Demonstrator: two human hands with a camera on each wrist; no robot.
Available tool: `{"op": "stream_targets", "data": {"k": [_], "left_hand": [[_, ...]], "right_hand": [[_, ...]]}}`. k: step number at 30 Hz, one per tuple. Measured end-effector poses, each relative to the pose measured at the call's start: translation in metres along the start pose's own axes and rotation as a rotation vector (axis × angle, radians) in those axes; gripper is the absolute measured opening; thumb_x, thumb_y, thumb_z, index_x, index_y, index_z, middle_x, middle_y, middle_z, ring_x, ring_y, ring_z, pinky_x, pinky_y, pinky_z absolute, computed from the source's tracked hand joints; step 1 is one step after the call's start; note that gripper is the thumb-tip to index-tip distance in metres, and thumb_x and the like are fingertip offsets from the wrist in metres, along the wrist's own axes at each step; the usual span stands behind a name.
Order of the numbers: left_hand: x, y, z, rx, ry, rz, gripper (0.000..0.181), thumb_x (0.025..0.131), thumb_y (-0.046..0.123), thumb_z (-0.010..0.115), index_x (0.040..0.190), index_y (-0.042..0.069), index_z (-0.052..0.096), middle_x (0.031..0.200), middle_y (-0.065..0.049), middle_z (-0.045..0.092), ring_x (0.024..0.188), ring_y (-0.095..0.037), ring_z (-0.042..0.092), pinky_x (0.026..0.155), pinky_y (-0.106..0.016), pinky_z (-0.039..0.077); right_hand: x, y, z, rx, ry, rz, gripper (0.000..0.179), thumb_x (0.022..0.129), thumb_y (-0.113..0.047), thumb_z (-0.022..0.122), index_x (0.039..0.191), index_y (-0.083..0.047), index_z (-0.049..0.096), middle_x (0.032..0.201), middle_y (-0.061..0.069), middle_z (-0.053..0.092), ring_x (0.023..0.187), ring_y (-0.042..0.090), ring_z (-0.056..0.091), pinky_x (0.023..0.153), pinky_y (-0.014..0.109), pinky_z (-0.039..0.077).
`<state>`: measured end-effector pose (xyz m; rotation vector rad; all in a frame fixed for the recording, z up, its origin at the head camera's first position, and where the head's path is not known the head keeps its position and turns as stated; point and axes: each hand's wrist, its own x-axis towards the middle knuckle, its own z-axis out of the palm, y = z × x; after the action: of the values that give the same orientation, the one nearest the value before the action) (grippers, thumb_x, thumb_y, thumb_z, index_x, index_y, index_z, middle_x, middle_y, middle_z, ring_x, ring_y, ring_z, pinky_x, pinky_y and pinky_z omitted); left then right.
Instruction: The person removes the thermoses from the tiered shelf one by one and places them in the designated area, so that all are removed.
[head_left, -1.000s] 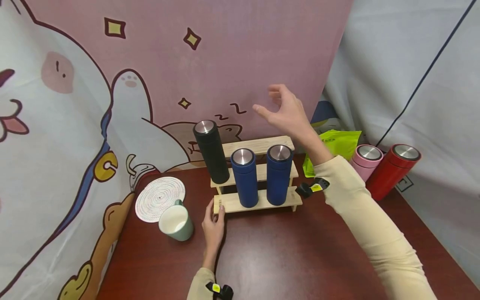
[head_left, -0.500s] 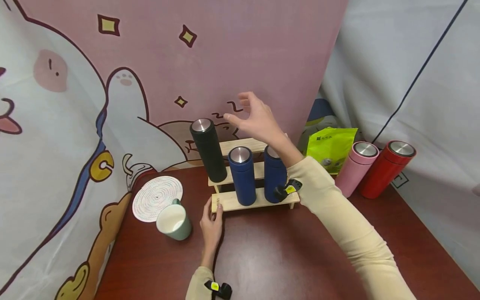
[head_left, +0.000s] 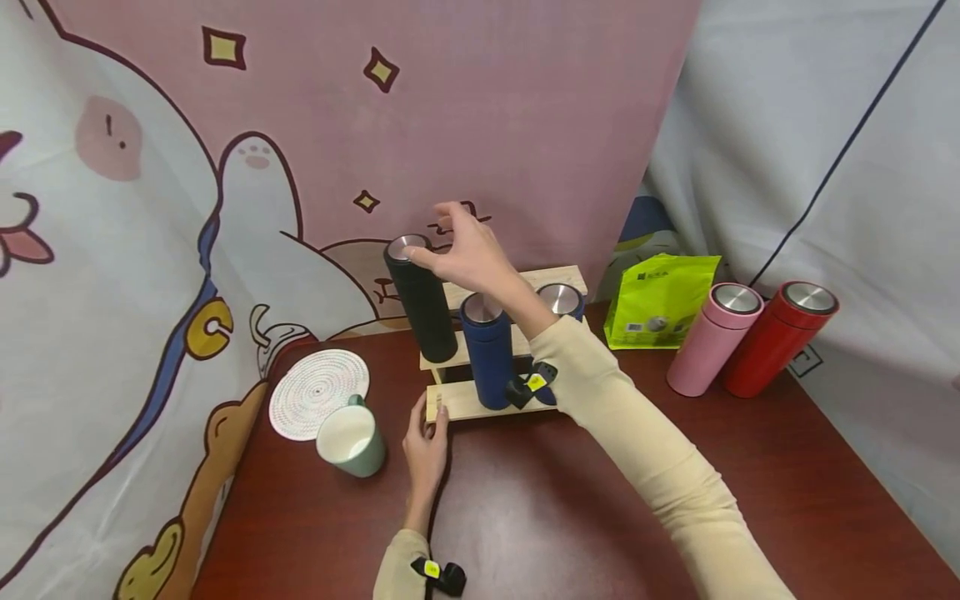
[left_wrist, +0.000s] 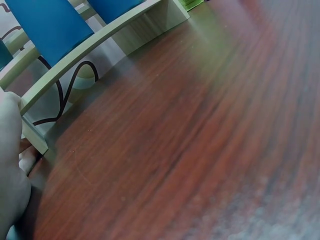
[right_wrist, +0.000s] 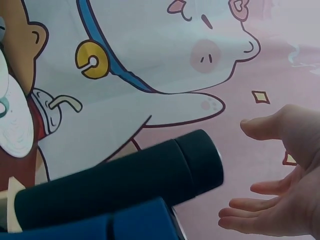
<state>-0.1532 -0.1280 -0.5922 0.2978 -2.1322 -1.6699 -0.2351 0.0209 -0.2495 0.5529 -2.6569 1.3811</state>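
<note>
Right hand point(head_left: 474, 257) spreads wide, empty, near the dark bottle point(head_left: 422, 308)
Left hand point(head_left: 425, 457) pinches the wooden rack point(head_left: 458, 402) at one end.

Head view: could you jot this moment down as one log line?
left hand: grips front left end of wooden rack; right hand: holds nothing, near dark bottle; dark bottle: on middle tier; two blue bottles: on front tier

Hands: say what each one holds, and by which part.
The left hand grips the rack by the left end of its lowest step. The right hand, near the dark bottle, holds nothing.
</note>
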Motion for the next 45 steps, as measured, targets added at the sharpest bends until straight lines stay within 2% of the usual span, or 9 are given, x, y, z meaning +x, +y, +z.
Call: {"op": "stream_targets", "data": {"k": [7,11,16,23,34,45], "left_hand": [[0.0,0.002,-0.001,-0.012,0.0,0.008,0.048,0.099,0.034,0.068,0.144,0.021,0.058,0.14,-0.007,0.063,0.123,-0.02,0.062,0.095,-0.048,0.054],[0.0,0.003,-0.001,-0.024,-0.003,0.01,0.047,0.099,0.033,0.068,0.143,0.022,0.058,0.135,-0.008,0.066,0.12,-0.019,0.064,0.093,-0.043,0.055],[0.0,0.002,-0.002,-0.034,-0.004,0.011,0.048,0.098,0.032,0.069,0.143,0.02,0.058,0.133,-0.008,0.068,0.115,-0.018,0.065,0.09,-0.035,0.056],[0.0,0.001,-0.001,-0.026,-0.004,0.019,0.049,0.098,0.032,0.069,0.144,0.017,0.058,0.133,-0.008,0.068,0.117,-0.018,0.065,0.091,-0.041,0.056],[0.0,0.001,0.0,-0.028,-0.003,0.019,0.049,0.099,0.033,0.068,0.144,0.018,0.058,0.139,-0.01,0.064,0.127,-0.022,0.06,0.096,-0.049,0.054],[0.0,0.0,-0.001,-0.02,0.011,0.014,0.046,0.098,0.032,0.07,0.142,0.022,0.059,0.14,-0.007,0.063,0.127,-0.022,0.059,0.096,-0.05,0.054]], "right_hand": [[0.009,-0.005,0.018,-0.021,-0.047,0.024,0.081,0.093,-0.043,0.071,0.155,-0.007,0.035,0.154,0.015,0.048,0.14,0.028,0.048,0.113,0.045,0.042],[0.012,-0.005,0.027,-0.034,-0.061,0.023,0.084,0.092,-0.043,0.072,0.156,-0.006,0.033,0.157,0.014,0.044,0.143,0.03,0.044,0.115,0.048,0.039],[0.016,-0.004,0.035,-0.029,-0.051,0.062,0.086,0.09,-0.042,0.074,0.155,-0.005,0.032,0.154,0.017,0.046,0.141,0.031,0.046,0.113,0.047,0.041],[0.02,0.004,0.043,-0.047,-0.089,0.076,0.089,0.089,-0.033,0.078,0.154,0.001,0.028,0.145,0.022,0.053,0.133,0.034,0.054,0.108,0.044,0.047],[0.017,0.012,0.037,-0.062,-0.108,0.084,0.091,0.089,-0.033,0.078,0.156,-0.001,0.026,0.146,0.022,0.051,0.136,0.035,0.051,0.11,0.045,0.045],[0.014,0.019,0.022,-0.08,-0.061,0.098,0.089,0.087,-0.035,0.08,0.153,-0.001,0.031,0.142,0.021,0.055,0.132,0.036,0.053,0.108,0.045,0.046]]}}
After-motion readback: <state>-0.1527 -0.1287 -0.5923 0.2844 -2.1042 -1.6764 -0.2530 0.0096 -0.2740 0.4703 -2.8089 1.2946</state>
